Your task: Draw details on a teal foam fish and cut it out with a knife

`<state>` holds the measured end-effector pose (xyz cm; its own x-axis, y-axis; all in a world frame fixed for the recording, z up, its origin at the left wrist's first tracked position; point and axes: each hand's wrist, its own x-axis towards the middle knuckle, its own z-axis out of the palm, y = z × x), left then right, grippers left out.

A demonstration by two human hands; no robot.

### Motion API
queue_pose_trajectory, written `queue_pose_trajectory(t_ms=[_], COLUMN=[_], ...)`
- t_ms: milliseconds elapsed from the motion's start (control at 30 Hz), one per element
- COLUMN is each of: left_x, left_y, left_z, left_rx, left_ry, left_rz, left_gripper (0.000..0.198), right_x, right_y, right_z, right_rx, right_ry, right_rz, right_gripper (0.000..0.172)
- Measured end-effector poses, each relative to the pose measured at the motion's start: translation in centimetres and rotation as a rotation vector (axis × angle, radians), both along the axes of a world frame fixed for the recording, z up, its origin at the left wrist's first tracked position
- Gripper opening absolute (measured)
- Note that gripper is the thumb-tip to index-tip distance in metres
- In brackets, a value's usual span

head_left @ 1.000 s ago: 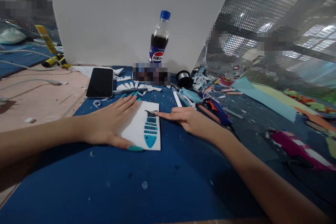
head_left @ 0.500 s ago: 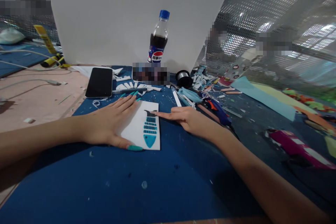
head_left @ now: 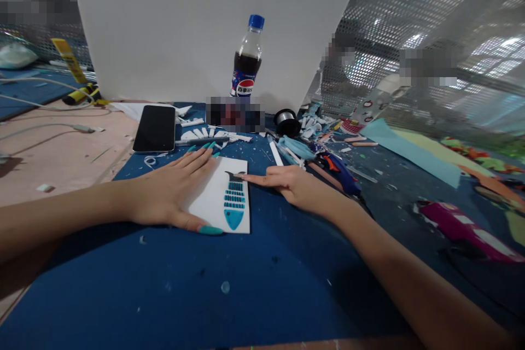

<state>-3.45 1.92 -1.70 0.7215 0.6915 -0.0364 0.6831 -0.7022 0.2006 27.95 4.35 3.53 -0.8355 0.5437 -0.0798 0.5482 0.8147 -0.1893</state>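
On the blue mat lies a white rectangular board [head_left: 208, 205] with a fish-skeleton shape. The turquoise head [head_left: 233, 219] points toward me, striped turquoise-and-black rib bands [head_left: 235, 197] sit behind it, and a black tail [head_left: 233, 176] is at the far end. My left hand [head_left: 168, 191] lies flat and open across the board's left side, thumb at the near edge. My right hand [head_left: 293, 183] comes in from the right, its index finger stretched out with the tip on the tail and its other fingers curled. Nothing shows in its grasp.
A black-screened phone [head_left: 155, 129] and white scraps lie behind my left hand. A cola bottle [head_left: 247, 63] stands before a white panel. To the right are a wire spool [head_left: 286, 122], a blue glue gun [head_left: 343, 174], coloured sheets [head_left: 414, 147] and a magenta tool [head_left: 463, 229].
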Motion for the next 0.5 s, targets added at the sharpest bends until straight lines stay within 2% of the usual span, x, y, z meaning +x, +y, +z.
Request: queue_pose_trajectory(t_ms=[500], left_x=[0.08], left_y=[-0.07], left_z=[0.3], left_rx=[-0.002], left_ry=[0.007], left_rz=[0.006], left_gripper=[0.119], right_x=[0.04], right_y=[0.12], right_z=[-0.16], right_rx=[-0.007], right_ry=[0.043], right_rz=[0.008], right_gripper=[0.067])
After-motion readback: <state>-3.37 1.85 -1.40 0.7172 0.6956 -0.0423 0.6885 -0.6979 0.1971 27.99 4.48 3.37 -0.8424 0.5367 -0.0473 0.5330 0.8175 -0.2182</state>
